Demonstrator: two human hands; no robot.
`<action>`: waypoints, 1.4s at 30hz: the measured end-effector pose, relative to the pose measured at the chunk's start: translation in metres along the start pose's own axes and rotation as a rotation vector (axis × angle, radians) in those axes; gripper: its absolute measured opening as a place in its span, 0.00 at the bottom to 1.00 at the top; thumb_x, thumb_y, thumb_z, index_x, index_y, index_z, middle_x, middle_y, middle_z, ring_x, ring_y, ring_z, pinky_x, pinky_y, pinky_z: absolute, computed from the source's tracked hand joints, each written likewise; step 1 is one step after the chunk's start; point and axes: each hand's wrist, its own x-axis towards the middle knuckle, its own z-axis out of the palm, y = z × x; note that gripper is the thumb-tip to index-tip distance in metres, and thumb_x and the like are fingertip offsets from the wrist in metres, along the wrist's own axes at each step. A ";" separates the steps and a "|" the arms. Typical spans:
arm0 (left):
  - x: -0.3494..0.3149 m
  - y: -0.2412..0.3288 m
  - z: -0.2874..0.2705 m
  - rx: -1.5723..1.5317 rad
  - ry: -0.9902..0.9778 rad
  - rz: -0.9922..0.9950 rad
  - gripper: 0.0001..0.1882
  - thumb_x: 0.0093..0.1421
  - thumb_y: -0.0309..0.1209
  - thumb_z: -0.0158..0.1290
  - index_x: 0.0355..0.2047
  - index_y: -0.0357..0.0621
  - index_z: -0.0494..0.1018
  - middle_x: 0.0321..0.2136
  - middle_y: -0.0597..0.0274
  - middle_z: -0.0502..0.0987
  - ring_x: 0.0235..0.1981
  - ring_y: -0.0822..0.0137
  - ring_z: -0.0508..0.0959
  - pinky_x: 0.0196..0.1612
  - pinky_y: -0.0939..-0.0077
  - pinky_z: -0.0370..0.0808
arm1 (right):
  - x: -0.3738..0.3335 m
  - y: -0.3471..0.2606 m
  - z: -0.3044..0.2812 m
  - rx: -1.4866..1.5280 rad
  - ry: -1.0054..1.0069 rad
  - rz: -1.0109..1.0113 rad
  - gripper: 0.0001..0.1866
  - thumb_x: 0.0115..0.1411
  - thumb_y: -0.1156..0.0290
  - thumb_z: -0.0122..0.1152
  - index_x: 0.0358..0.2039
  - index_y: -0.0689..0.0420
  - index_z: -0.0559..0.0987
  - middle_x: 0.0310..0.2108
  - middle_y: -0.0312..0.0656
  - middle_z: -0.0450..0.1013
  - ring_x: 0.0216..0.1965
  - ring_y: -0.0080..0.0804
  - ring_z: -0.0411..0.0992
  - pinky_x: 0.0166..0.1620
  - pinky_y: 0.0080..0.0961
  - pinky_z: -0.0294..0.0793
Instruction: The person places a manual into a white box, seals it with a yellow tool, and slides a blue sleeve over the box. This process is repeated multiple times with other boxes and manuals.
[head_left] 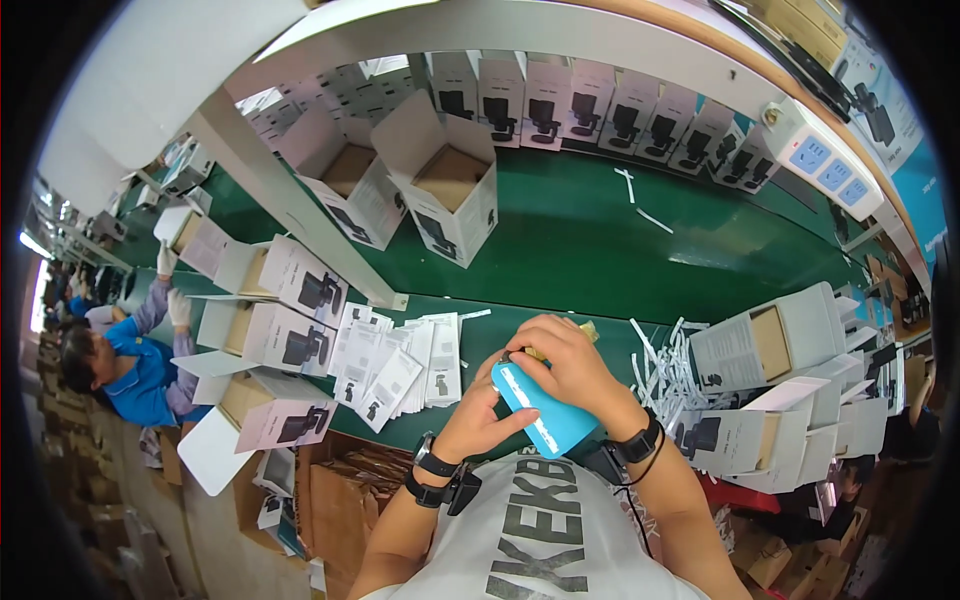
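Observation:
In front of my chest, my left hand holds a bright blue flat piece with white print. The thumb lies across its face and the other fingers are mostly hidden behind it. My right hand is curled closed at the top edge of the blue piece. Beside its knuckles a bit of a yellowish thing shows; most of it is covered by the hand, so its kind cannot be made out. To the left of my hands lies a spread pile of white printed leaflets on the green table.
Open white boxes stand at left, more open boxes at right, beside a heap of white paper strips. Two open boxes and a row of upright boxes stand beyond. A co-worker sits far left.

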 end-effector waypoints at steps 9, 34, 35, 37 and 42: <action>-0.010 -0.010 -0.005 -0.058 -0.053 0.019 0.28 0.61 0.36 0.65 0.60 0.41 0.74 0.68 0.45 0.65 0.73 0.44 0.57 0.73 0.52 0.56 | -0.003 -0.005 0.004 -0.027 -0.046 -0.093 0.06 0.57 0.75 0.70 0.36 0.56 0.84 0.36 0.39 0.78 0.39 0.40 0.77 0.44 0.36 0.74; -0.007 -0.025 0.004 0.022 -0.035 0.115 0.30 0.58 0.34 0.66 0.61 0.44 0.73 0.69 0.46 0.64 0.73 0.44 0.58 0.72 0.50 0.57 | -0.010 -0.024 0.004 -0.158 -0.116 -0.157 0.28 0.46 0.57 0.78 0.48 0.55 0.85 0.46 0.42 0.77 0.37 0.39 0.76 0.39 0.35 0.76; -0.007 -0.022 0.002 0.047 -0.052 0.125 0.30 0.58 0.33 0.65 0.61 0.44 0.74 0.69 0.47 0.63 0.74 0.46 0.57 0.73 0.51 0.56 | -0.011 -0.026 0.004 -0.188 -0.115 -0.160 0.28 0.46 0.57 0.78 0.47 0.55 0.86 0.47 0.42 0.78 0.37 0.38 0.75 0.39 0.35 0.76; -0.007 -0.023 0.001 0.079 -0.062 0.137 0.29 0.59 0.33 0.65 0.61 0.44 0.74 0.70 0.47 0.62 0.74 0.47 0.57 0.73 0.51 0.55 | -0.012 -0.030 0.003 -0.169 -0.116 -0.158 0.28 0.45 0.57 0.78 0.46 0.56 0.86 0.47 0.42 0.78 0.36 0.38 0.76 0.38 0.34 0.76; -0.007 -0.034 0.000 0.049 -0.046 0.135 0.30 0.59 0.35 0.65 0.61 0.45 0.73 0.71 0.48 0.61 0.75 0.48 0.55 0.74 0.51 0.55 | -0.011 -0.033 0.004 -0.027 -0.074 -0.102 0.23 0.45 0.60 0.78 0.40 0.58 0.85 0.46 0.44 0.78 0.35 0.39 0.77 0.36 0.34 0.76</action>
